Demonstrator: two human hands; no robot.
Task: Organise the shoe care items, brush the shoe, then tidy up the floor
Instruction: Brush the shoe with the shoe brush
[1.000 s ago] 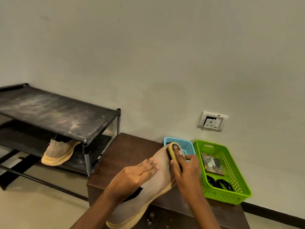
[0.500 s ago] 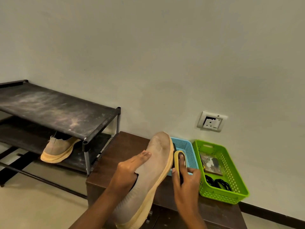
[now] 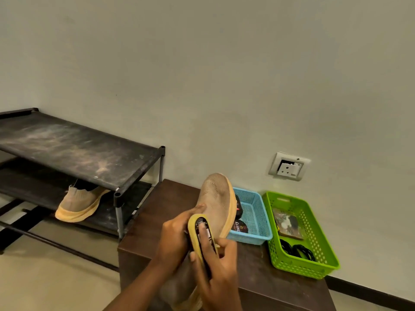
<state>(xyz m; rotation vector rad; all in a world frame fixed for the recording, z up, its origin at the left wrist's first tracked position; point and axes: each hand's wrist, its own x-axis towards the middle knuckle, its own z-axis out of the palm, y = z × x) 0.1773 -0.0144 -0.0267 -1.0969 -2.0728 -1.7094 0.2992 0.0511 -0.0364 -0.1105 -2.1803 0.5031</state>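
Two hands were busy with one shoe. My left hand (image 3: 177,241) gripped the beige knit slip-on shoe with the yellow-tan rubber sole (image 3: 219,198) about its middle, thumb laid up along the upper. It held the shoe toe-up and tilted above the dark brown wooden cabinet (image 3: 161,221), just in front of the pale blue plastic mesh basket (image 3: 254,212). My right hand (image 3: 221,274) was closed round the oval shoe brush with the yellow rim and dark back (image 3: 197,234), one finger stretched along that back, the brush set against the upper near the left thumb.

I judged the shoe light and soft. The knit would give under the bristles and fold if pinched, while the sole looked the stiffer part. So the hold belonged at the midfoot, fingers backing the fabric, or on the sole's edge. The brush, small and hard, was best taken round its sides.

Much was lost to me. The heel and collar were hidden behind my wrists, the bristles faced away, and I could not tell whether the left fingers reached inside the shoe. The shoe covered part of the round dark polish tins (image 3: 241,226) in the blue basket. In the lime green plastic basket (image 3: 310,272) beside it I made out a flat packet and black loops, nothing surer.
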